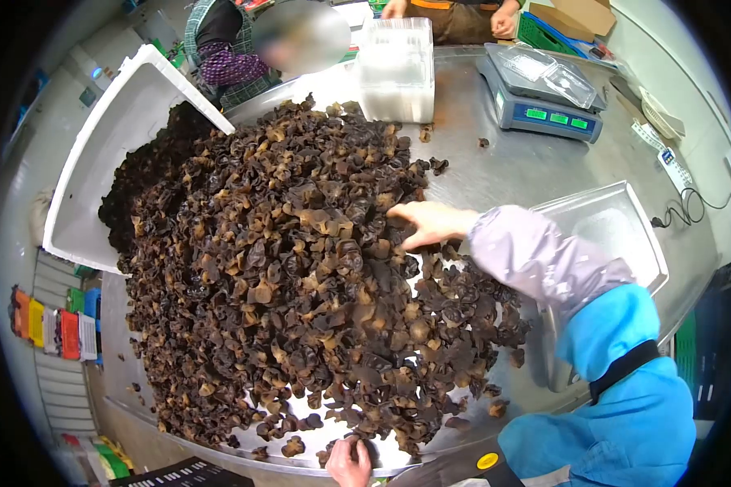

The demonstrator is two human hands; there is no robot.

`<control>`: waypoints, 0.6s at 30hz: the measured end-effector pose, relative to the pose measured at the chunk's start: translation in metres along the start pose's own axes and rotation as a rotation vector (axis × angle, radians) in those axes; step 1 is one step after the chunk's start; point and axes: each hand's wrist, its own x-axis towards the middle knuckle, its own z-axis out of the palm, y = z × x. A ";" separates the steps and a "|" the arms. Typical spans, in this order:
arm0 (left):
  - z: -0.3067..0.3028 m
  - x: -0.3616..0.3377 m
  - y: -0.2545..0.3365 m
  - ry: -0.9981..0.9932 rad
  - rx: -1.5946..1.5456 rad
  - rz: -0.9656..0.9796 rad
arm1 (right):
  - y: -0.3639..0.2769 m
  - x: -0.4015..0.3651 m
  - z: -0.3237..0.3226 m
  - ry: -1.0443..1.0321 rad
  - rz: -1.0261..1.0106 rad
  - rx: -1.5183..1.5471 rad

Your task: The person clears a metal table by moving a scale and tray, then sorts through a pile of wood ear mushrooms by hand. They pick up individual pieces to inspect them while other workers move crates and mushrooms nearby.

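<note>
Dark fungus pile [284, 252] spreads left of the right hand [430, 223], the deeper-reaching one.
Right: thumb and forefinger well parted, nothing visibly gripped. Left hand [348, 463]: curled, contents hidden; pile just beyond.

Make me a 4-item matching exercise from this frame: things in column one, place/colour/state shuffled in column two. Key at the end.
Column one
1. Scale
2. Foam box
3. Container stack
4. Heap of frilly pieces

Column two
A. Dark brown, partly beneath the right hand
B. Clear, on the far side of the table
C. Green displays lit
D. White, at the left of the view

Pairs: 1-C, 2-D, 3-B, 4-A
</note>
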 end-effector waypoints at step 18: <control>0.000 0.007 0.004 0.031 -0.173 -0.022 | -0.120 -0.138 0.019 -0.354 -0.472 -0.416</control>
